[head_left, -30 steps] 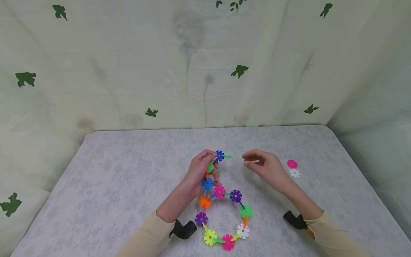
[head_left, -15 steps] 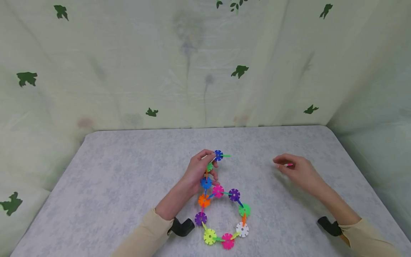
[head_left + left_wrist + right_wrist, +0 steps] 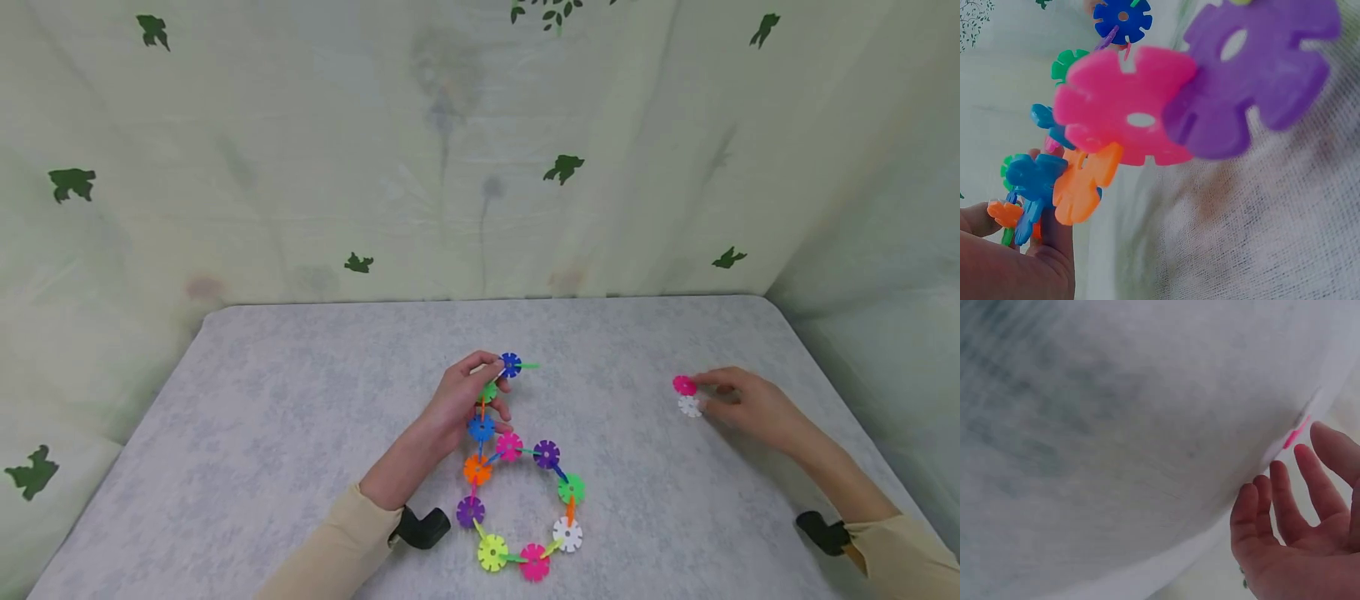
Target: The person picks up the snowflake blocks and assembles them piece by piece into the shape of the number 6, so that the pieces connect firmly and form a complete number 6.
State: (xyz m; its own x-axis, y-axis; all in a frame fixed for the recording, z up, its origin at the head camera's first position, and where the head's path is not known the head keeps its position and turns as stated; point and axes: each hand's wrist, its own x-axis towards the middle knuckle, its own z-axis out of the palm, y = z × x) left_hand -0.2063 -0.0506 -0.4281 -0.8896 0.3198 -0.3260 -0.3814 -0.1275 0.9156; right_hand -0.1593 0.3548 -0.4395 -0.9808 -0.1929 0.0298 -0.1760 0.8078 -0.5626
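My left hand (image 3: 456, 402) grips the upper end of a chain of interlocking flower discs (image 3: 547, 454) in many colours. Above its fingertips a dark blue disc (image 3: 511, 364) sticks out with a green disc (image 3: 529, 366) seen edge-on. Below the hand the chain closes into a loop. Large in the left wrist view are its pink disc (image 3: 1116, 103) and purple disc (image 3: 1247, 75). At the right, my right hand (image 3: 757, 407) has thumb and forefinger apart, fingertips right at a loose pink disc (image 3: 683, 385) and a loose white disc (image 3: 688, 407).
A grey cloth-covered table (image 3: 300, 417) lies under everything. Behind it hangs a pale curtain (image 3: 300, 150) with green leaf shapes, and more curtain (image 3: 885, 275) closes off the right side. Each wrist wears a black camera mount (image 3: 423, 528).
My right hand has moved right, away from the chain, passing over the loose discs to their right side. The left hand stays put with the chain.
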